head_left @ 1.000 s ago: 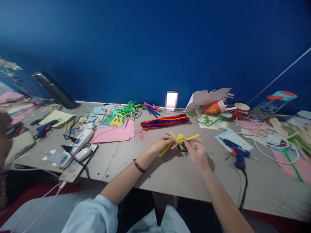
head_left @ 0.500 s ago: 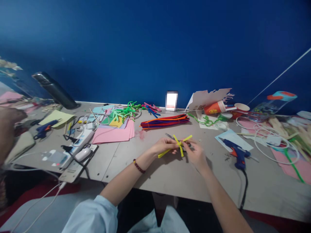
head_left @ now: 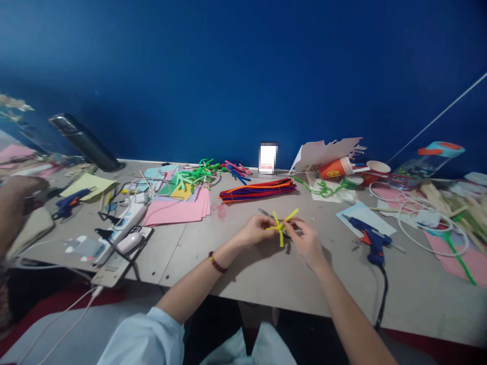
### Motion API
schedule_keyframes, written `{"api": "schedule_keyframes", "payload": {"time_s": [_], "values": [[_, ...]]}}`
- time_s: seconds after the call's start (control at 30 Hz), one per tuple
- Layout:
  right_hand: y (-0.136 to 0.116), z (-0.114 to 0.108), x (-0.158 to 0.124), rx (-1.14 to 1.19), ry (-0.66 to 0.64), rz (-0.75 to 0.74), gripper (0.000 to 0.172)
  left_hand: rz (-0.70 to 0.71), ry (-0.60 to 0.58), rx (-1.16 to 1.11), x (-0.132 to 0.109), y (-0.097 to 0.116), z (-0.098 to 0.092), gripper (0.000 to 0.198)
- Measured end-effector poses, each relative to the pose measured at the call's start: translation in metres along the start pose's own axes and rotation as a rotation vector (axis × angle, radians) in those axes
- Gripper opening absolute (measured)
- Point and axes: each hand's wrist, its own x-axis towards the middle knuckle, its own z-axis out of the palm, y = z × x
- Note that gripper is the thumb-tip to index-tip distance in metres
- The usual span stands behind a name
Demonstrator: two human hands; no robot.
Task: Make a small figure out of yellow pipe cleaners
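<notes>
Between my hands, just above the table, are yellow pipe cleaners [head_left: 280, 226] twisted together at a centre with several ends sticking out. My left hand [head_left: 255, 230] pinches them from the left, fingers closed. From the right, my right hand [head_left: 304, 239] grips them near the centre with bent fingers. A pair of scissors [head_left: 265, 213] shows its metal blades just behind the yellow piece; its handles are hidden by my hands. Beyond them lies a bundle of red, orange and purple pipe cleaners [head_left: 258, 191].
A blue glue gun [head_left: 371, 235] rests on light paper at the right, its cord over the table's front edge. Pink paper [head_left: 177, 209], green pipe cleaners [head_left: 200, 175] and a power strip [head_left: 124, 228] are left. A co-worker's hand [head_left: 25, 190] is far left.
The yellow pipe cleaners have turned slightly between my fingers. The long end that pointed down-left below my left hand is now mostly out of sight.
</notes>
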Motion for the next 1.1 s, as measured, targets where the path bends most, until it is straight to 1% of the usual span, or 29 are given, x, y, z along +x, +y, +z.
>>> {"api": "schedule_keyframes", "payload": {"time_s": [0.1, 0.17, 0.4, 0.57, 0.9, 1.1], "values": [[-0.0006, -0.0003, 0.0001, -0.008, 0.009, 0.016, 0.02, 0.042, 0.015, 0.075, 0.0001, -0.0007, -0.0004, 0.019], [-0.0009, -0.0006, 0.0001, -0.021, 0.016, 0.025, 0.02, 0.045, 0.011, 0.106, 0.0002, -0.0009, -0.0011, 0.021], [0.0002, -0.0011, 0.0009, -0.001, 0.041, -0.013, 0.016, -0.015, -0.027, 0.089, -0.0004, 0.0009, -0.003, 0.034], [-0.0004, -0.0019, 0.0014, 0.016, 0.035, -0.012, 0.016, -0.045, -0.027, 0.066, -0.0013, 0.0027, -0.0023, 0.032], [0.0021, -0.0008, -0.0011, 0.044, 0.036, 0.027, 0.019, 0.056, -0.014, 0.177, 0.0002, -0.0017, -0.0013, 0.021], [0.0013, -0.0012, -0.0012, 0.099, 0.052, 0.104, 0.022, 0.114, 0.016, 0.268, -0.002, -0.0018, 0.0006, 0.022]]}}
